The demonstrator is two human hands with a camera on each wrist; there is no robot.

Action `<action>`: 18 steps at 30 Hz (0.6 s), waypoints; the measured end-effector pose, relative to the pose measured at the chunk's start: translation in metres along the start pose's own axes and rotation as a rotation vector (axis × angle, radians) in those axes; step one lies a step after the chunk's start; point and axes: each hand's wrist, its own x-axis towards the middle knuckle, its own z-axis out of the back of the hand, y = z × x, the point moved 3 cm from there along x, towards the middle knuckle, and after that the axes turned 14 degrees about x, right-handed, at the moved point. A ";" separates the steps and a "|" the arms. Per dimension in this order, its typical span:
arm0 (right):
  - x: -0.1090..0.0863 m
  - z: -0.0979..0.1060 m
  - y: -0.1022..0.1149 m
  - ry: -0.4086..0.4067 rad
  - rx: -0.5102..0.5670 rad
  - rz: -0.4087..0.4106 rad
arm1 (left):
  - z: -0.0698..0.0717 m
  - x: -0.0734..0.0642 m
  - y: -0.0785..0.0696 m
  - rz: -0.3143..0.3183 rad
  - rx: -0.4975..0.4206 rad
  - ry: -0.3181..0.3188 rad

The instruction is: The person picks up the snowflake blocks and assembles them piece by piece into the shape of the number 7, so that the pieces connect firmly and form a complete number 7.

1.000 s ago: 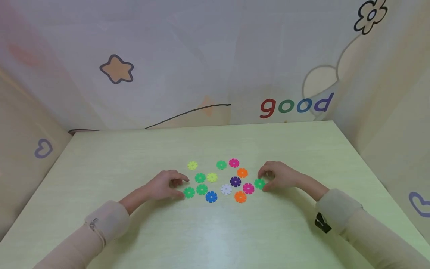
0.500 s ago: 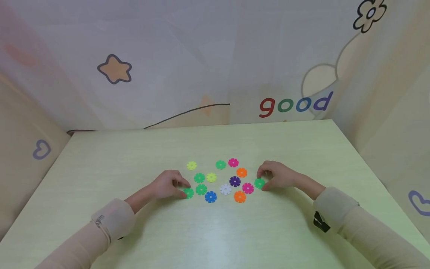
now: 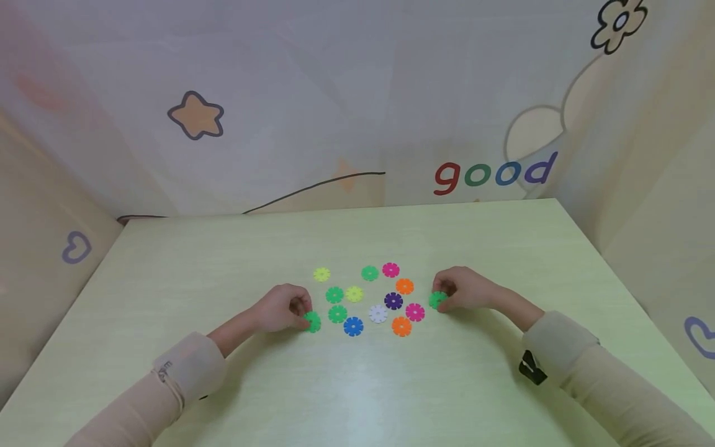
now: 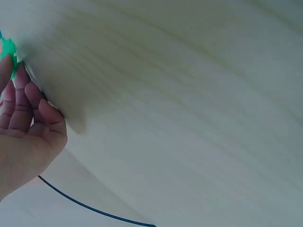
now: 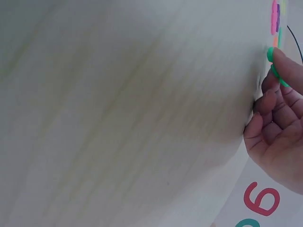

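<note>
My left hand (image 3: 283, 308) pinches a green notched plastic disc (image 3: 313, 321) between thumb and fingers at the left end of a group of similar discs. In the left wrist view that green disc (image 4: 9, 53) is tilted between the fingertips. On the group's right side, my right hand (image 3: 463, 289) pinches another green notched disc (image 3: 437, 300); the right wrist view shows the thumb partly covering this disc (image 5: 275, 71). Nearest the left hand lie a green disc (image 3: 337, 314) and a blue disc (image 3: 353, 326). A pink disc (image 3: 415, 312) lies nearest the right hand.
Between the hands, flat on the pale wooden table (image 3: 357, 391), are several more discs, among them a white disc (image 3: 378, 314), a purple disc (image 3: 393, 301), an orange disc (image 3: 401, 326) and a yellow disc (image 3: 321, 274). A printed curtain (image 3: 313, 112) hangs behind the table.
My left hand has reached its green disc, closed thumb and fingers on it and tilted it. My right fingers have closed on the other green disc, which has shifted slightly up and tilted.
</note>
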 end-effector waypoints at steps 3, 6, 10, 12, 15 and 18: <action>-0.002 0.001 0.000 0.013 0.036 -0.006 | 0.001 -0.001 0.000 -0.008 -0.034 0.027; -0.005 0.001 0.000 0.024 0.082 -0.001 | 0.003 -0.001 0.002 -0.014 -0.062 0.047; -0.009 0.001 0.000 0.028 0.123 0.009 | 0.006 -0.002 0.002 -0.037 -0.097 0.053; -0.011 0.001 0.002 0.028 0.135 0.021 | 0.008 -0.002 0.000 -0.054 -0.105 0.042; -0.014 0.000 0.005 0.021 0.137 0.034 | 0.011 -0.003 -0.002 -0.081 -0.115 0.013; -0.016 0.000 0.009 0.008 0.138 0.056 | 0.014 -0.005 -0.005 -0.096 -0.143 -0.017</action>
